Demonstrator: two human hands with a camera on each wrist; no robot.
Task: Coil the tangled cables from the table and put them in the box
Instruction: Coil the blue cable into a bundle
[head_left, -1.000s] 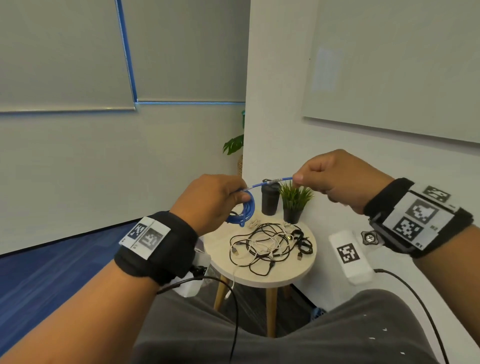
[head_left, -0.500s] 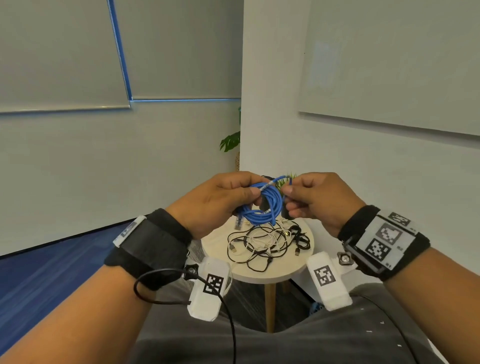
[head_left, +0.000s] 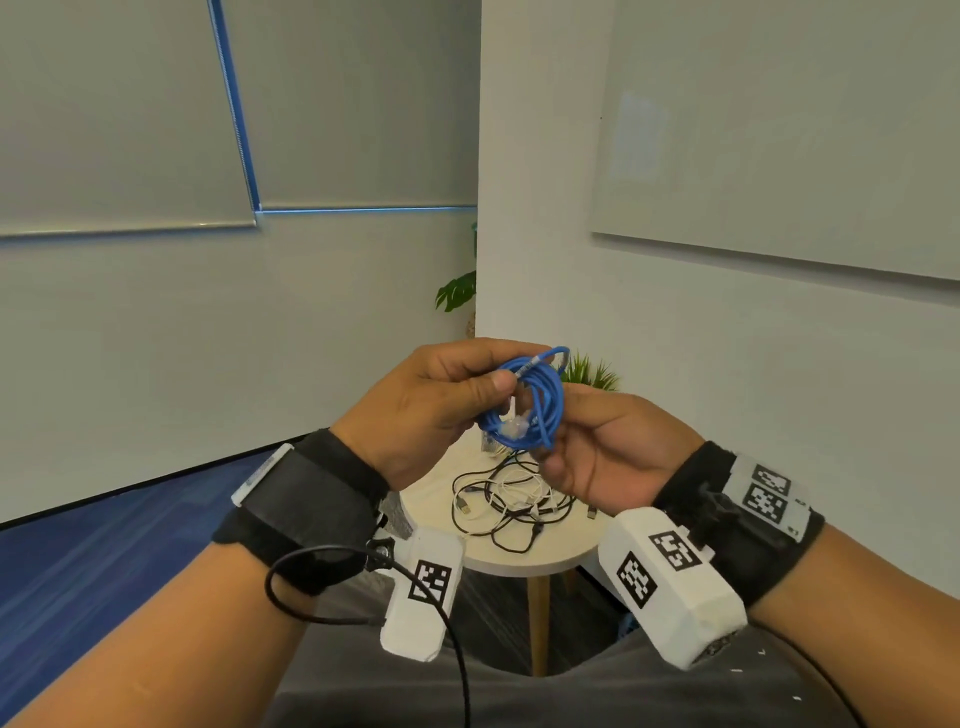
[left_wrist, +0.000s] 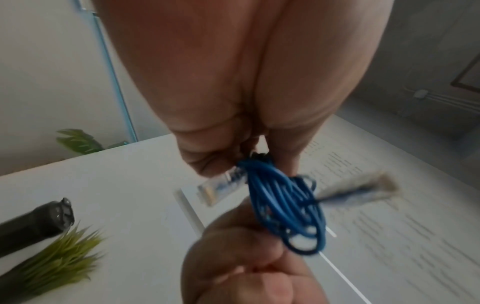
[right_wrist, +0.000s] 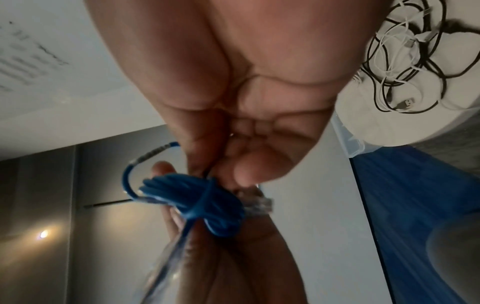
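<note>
A blue network cable (head_left: 540, 410) is wound into a small coil held in the air above the round table (head_left: 426, 499). My left hand (head_left: 441, 400) pinches the coil's upper side with thumb and fingers, also seen in the left wrist view as blue loops (left_wrist: 283, 207). My right hand (head_left: 597, 447) grips the coil's lower right side, where one turn of cable (right_wrist: 200, 197) crosses the bundle. A clear plug (head_left: 517, 427) hangs at the coil's bottom. A tangle of black and white cables (head_left: 511, 501) lies on the table below. No box shows clearly in the head view.
A small green plant (head_left: 589, 371) and a black cup (left_wrist: 33, 224) stand at the table's back by the white wall. A clear plastic container edge (right_wrist: 348, 142) shows beside the table. Blue carpet (head_left: 78, 561) spreads to the left. My lap fills the lower frame.
A second ago the right hand held the cable's free end stretched out to the right. Both hands have since come together, and that end is wrapped onto the coil.
</note>
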